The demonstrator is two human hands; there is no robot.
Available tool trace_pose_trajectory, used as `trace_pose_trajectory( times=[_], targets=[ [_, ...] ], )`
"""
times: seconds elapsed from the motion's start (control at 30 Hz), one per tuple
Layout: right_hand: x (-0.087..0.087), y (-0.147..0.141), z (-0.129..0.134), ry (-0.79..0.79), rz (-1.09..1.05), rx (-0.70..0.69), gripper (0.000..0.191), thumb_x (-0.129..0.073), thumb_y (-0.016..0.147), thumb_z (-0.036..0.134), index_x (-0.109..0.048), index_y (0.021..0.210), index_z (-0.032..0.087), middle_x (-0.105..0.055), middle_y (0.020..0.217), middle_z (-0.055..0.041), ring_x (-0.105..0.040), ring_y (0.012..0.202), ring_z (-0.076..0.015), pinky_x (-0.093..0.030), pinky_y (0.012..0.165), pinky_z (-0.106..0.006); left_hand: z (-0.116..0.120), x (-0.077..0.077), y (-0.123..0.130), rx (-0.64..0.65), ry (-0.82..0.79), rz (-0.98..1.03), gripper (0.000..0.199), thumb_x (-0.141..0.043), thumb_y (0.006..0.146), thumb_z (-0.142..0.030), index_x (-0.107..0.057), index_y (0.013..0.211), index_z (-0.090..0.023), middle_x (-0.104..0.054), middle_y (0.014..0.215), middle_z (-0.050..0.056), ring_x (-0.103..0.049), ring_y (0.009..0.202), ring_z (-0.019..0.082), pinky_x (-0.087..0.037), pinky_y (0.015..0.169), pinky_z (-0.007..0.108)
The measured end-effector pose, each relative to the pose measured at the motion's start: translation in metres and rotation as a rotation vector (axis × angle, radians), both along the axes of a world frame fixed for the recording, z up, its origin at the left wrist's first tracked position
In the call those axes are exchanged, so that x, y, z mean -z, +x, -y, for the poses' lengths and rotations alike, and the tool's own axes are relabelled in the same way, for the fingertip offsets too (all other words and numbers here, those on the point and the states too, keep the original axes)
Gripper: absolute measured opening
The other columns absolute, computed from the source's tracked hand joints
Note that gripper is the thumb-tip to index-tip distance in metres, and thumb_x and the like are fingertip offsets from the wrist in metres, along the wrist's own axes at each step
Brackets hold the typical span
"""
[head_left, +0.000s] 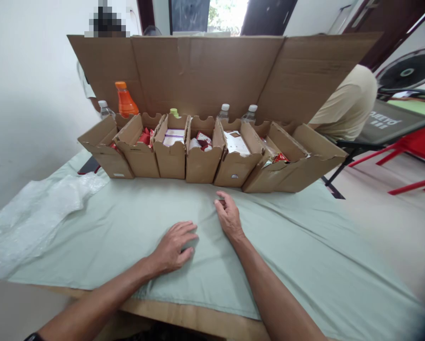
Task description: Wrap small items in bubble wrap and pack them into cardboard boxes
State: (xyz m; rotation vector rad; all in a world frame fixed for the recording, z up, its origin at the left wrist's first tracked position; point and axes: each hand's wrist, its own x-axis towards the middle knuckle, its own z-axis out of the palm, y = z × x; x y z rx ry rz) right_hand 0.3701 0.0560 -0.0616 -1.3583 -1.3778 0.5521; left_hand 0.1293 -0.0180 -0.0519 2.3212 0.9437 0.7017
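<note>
Cardboard boxes (200,166), seven, beyond two hands (229,219).

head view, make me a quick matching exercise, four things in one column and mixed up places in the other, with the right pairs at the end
Things
1. left hand
2. right hand
3. orange bottle
4. bubble wrap

Places
A. crumpled at the left end of the green cloth
B. of the two hands, the one nearer the row of cardboard boxes
C. upright in front of the tall cardboard panel
D. of the two hands, the one nearer the front table edge

Right pairs: 1-D, 2-B, 3-C, 4-A
</note>
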Motion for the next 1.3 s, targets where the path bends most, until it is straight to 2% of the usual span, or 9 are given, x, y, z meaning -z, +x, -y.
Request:
trace_pose_trajectory(
  times=[0.13,0.3,0.47,0.67,0.8,0.93,1.07,1.17,1.3],
  targets=[
    [-0.004,0.002,-0.009,-0.004,0.025,0.034,0.051,-0.054,0.088,0.044,-0.063,0.129,0.015,-0.067,0.131,-0.0182,-0.069,0.096,-0.0253,-0.058,0.084,-0.043,-0.009,-0.002,-0.003,-0.107,-0.044,0.17,0.034,-0.055,0.09,-0.017,-0.073,0.118,-0.019,-0.077,0.121,0.012,-0.067,0.124,0.027,-0.051,0.11,0.049],
    [-0.007,0.008,-0.034,-0.016,0.058,0.087,0.06,-0.056,0.083,0.042,-0.06,0.136,0.013,-0.065,0.134,-0.0206,-0.068,0.096,-0.0272,-0.057,0.086,-0.046,-0.014,-0.005,0.003,-0.103,-0.026,0.186,0.033,-0.058,0.084,-0.014,-0.074,0.112,-0.019,-0.077,0.115,0.01,-0.068,0.117,0.027,-0.051,0.107,0.049],
    [-0.004,0.013,-0.051,-0.015,0.076,0.124,0.059,-0.058,0.08,0.042,-0.062,0.132,0.015,-0.067,0.132,-0.0192,-0.068,0.091,-0.0263,-0.056,0.091,-0.05,-0.015,-0.004,0.004,-0.087,-0.004,0.168,0.034,-0.058,0.081,-0.012,-0.074,0.111,-0.02,-0.077,0.113,0.01,-0.067,0.115,0.027,-0.051,0.106,0.048],
    [-0.002,0.007,-0.036,0.005,0.086,0.115,0.047,-0.056,0.083,0.044,-0.068,0.118,0.015,-0.073,0.112,-0.0158,-0.067,0.087,-0.0266,-0.057,0.087,-0.048,-0.015,-0.006,0.005,-0.078,-0.012,0.149,0.035,-0.058,0.078,-0.012,-0.074,0.109,-0.02,-0.076,0.114,0.01,-0.067,0.116,0.027,-0.049,0.107,0.047],
    [-0.009,-0.005,-0.023,0.024,0.1,0.062,0.038,-0.057,0.084,0.044,-0.071,0.109,0.018,-0.075,0.101,-0.0113,-0.067,0.084,-0.0252,-0.058,0.085,-0.045,-0.013,-0.006,0.005,-0.075,0.0,0.132,0.037,-0.057,0.077,-0.011,-0.073,0.109,-0.021,-0.076,0.116,0.009,-0.066,0.118,0.027,-0.048,0.109,0.047],
    [-0.029,-0.025,-0.027,0.033,0.111,-0.02,0.034,-0.056,0.086,0.042,-0.071,0.106,0.019,-0.077,0.099,-0.0109,-0.07,0.084,-0.0251,-0.059,0.079,-0.042,-0.012,-0.005,0.006,-0.074,0.02,0.118,0.036,-0.058,0.077,-0.01,-0.074,0.107,-0.02,-0.075,0.117,0.011,-0.066,0.116,0.027,-0.048,0.107,0.047],
    [-0.067,-0.047,-0.052,0.076,0.119,-0.095,0.034,-0.056,0.088,0.039,-0.07,0.112,0.02,-0.077,0.107,-0.0113,-0.072,0.096,-0.0254,-0.058,0.089,-0.042,-0.013,-0.006,0.007,-0.079,0.015,0.112,0.031,-0.058,0.079,-0.011,-0.074,0.104,-0.019,-0.075,0.114,0.012,-0.066,0.114,0.028,-0.049,0.105,0.047],
    [-0.098,-0.059,-0.079,0.097,0.169,-0.166,0.044,-0.058,0.086,0.034,-0.065,0.128,0.021,-0.076,0.107,-0.0079,-0.072,0.086,-0.0222,-0.058,0.088,-0.041,-0.014,-0.007,0.008,-0.09,-0.007,0.122,0.031,-0.058,0.079,-0.012,-0.075,0.104,-0.019,-0.075,0.113,0.012,-0.066,0.112,0.028,-0.049,0.105,0.047],
    [-0.126,-0.075,-0.104,0.097,0.287,-0.153,0.052,-0.057,0.085,0.029,-0.061,0.135,0.022,-0.074,0.088,-0.0021,-0.069,0.07,-0.0202,-0.059,0.081,-0.039,-0.015,-0.006,0.009,-0.093,-0.026,0.132,0.033,-0.059,0.078,-0.012,-0.075,0.106,-0.019,-0.075,0.113,0.012,-0.066,0.111,0.029,-0.049,0.104,0.048]
  ],
)
